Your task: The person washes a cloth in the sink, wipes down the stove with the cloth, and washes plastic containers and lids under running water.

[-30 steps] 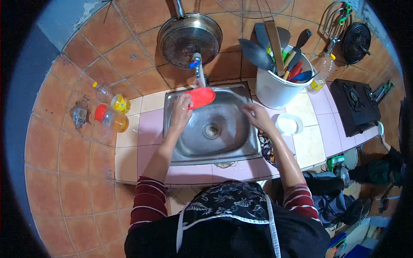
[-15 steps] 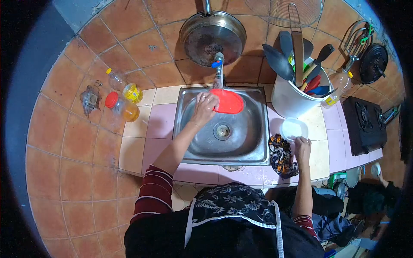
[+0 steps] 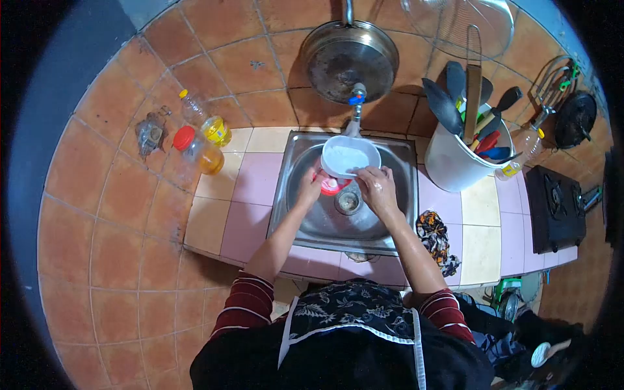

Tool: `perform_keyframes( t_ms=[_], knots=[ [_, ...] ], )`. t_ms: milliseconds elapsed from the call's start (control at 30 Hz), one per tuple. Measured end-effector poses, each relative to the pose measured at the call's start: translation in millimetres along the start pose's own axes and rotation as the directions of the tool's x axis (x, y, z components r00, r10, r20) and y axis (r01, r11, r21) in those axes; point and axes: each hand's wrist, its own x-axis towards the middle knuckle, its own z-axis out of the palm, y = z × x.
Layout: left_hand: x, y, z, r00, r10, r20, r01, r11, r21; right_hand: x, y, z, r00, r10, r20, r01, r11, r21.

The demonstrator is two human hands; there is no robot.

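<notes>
Over the metal sink (image 3: 281,195), my right hand (image 3: 378,190) grips the near right rim of a white oval plastic container (image 3: 351,158). The container sits just below the tap (image 3: 357,107), its open side facing up. My left hand (image 3: 311,188) is closed on a red lid (image 3: 333,188), held lower and partly hidden under the container. Some left fingers are out of sight behind the lid and container. The drain (image 3: 348,202) shows below them.
A crumpled patterned cloth (image 3: 434,237) lies right of the sink, near a white bucket (image 3: 448,159) of utensils. Bottles (image 3: 207,156) stand at left. A pan (image 3: 351,62) hangs above the tap. A black stove (image 3: 556,208) is far right; another person's hand (image 3: 558,348) shows below.
My right hand has brought the white container from the counter to beneath the tap. My left hand has lowered the red lid towards me. The view has shifted slightly.
</notes>
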Motion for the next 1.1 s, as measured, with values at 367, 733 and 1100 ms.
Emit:
perform_keyframes(
  t_ms=[367, 733, 1100],
  knots=[
    [-23, 67, 16, 0.988, 0.010, 0.154, 0.118, 0.590, -0.798, -3, -16, 21, 0.995, 0.084, -0.053, -0.075, 0.985, 0.158],
    [-14, 97, 28, 0.972, -0.122, 0.202, 0.235, 0.404, -0.884, 2, 5, 16, 0.951, -0.178, 0.253, 0.184, 0.983, -0.003],
    [25, 104, 17, 0.937, -0.025, 0.350, 0.306, 0.544, -0.781, 24, 29, 22, 0.921, -0.292, 0.259, 0.345, 0.920, -0.188]
  ],
)
